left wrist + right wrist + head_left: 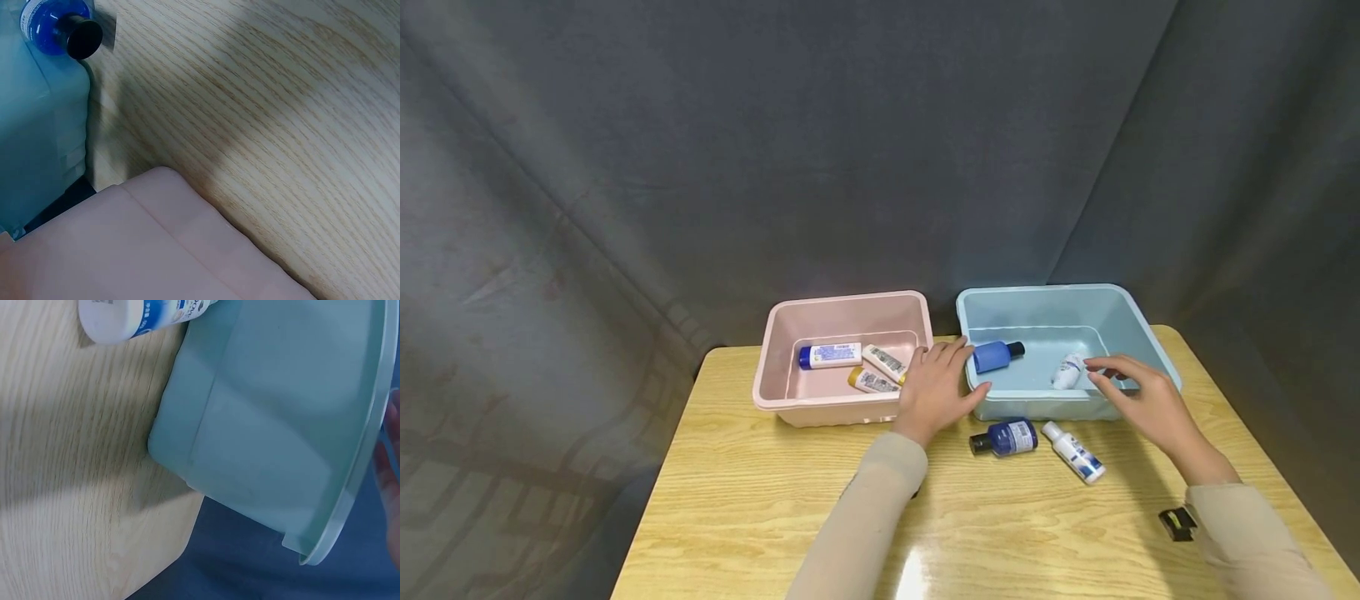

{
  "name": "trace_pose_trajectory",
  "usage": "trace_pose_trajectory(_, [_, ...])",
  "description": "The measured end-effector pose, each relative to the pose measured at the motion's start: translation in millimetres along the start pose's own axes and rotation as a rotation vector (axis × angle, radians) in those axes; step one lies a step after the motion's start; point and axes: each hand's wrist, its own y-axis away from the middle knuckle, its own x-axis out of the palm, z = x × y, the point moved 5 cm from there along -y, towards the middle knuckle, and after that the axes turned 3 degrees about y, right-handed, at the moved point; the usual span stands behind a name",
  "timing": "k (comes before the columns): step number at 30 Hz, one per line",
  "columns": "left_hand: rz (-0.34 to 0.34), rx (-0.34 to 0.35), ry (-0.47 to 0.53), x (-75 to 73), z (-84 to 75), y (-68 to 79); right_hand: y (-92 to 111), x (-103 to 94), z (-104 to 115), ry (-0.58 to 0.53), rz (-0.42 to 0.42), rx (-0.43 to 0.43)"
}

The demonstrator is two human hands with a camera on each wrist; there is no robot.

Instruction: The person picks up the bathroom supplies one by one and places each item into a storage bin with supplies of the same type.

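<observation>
My left hand (936,387) spreads its fingers over the neighbouring rims of the pink bin (820,407) and the light blue bin (1037,408). Its fingertips are close to a blue bottle with a black cap (992,357) lying inside the blue bin. My right hand (1142,400) reaches over that bin's right side, thumb and forefinger slightly apart. Just left of those fingertips, a small white bottle (1067,372) lies on the bin floor; whether they touch it I cannot tell. In the right wrist view, some fingers (389,481) show past the bin's rim.
Lying in the pink bin are a white bottle with a blue cap (831,356) and two yellow-capped ones (883,362). In front of the blue bin, a dark blue bottle (1011,437) and a white-and-blue bottle (1075,454) lie on the wooden table (737,517). Dark cloth hangs behind.
</observation>
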Motion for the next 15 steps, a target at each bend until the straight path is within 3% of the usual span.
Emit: trace_pose_trajectory(15, [0.010, -0.002, -0.007, -1.6, -0.3, 0.2, 22, -17.5, 22, -0.063, -0.067, -0.033])
